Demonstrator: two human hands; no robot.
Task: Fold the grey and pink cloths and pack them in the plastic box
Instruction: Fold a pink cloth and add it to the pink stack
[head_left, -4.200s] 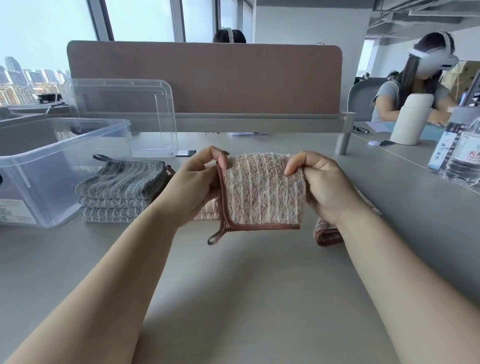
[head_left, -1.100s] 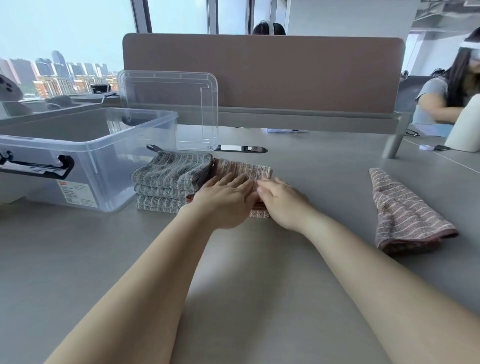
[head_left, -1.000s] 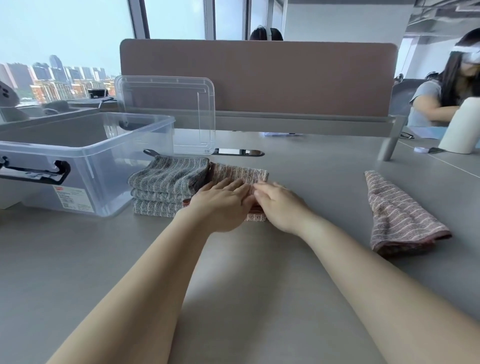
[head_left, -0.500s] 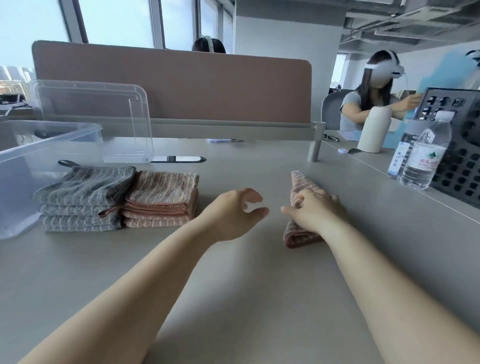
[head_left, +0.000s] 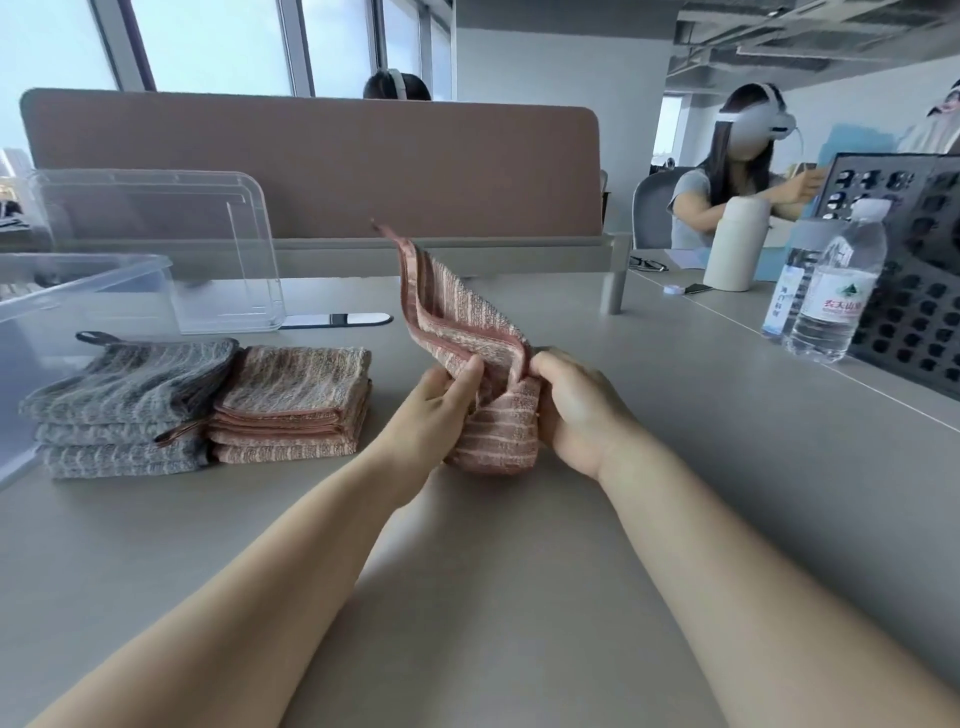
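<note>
Left hand (head_left: 436, 410) and right hand (head_left: 574, 410) fingers clamped on pink cloth (head_left: 467, 338), corner flaring above; folded stacks (head_left: 291, 400) left of fingers on tabletop (head_left: 519, 597).

The white label (head_left: 842, 304) on the water bottle (head_left: 836, 260) bore red Chinese characters, apparently 农夫山泉; print on the blue-labelled bottle (head_left: 787, 291) just left was unreadable.

left hand (head_left: 439, 410) and right hand (head_left: 579, 410) close together, fingers (head_left: 553, 376) curled, pinching pink cloth (head_left: 457, 322) (forearms (head_left: 311, 545) outstretched)

Cloth stacks (head_left: 218, 410) right of box (head_left: 104, 278)
</note>
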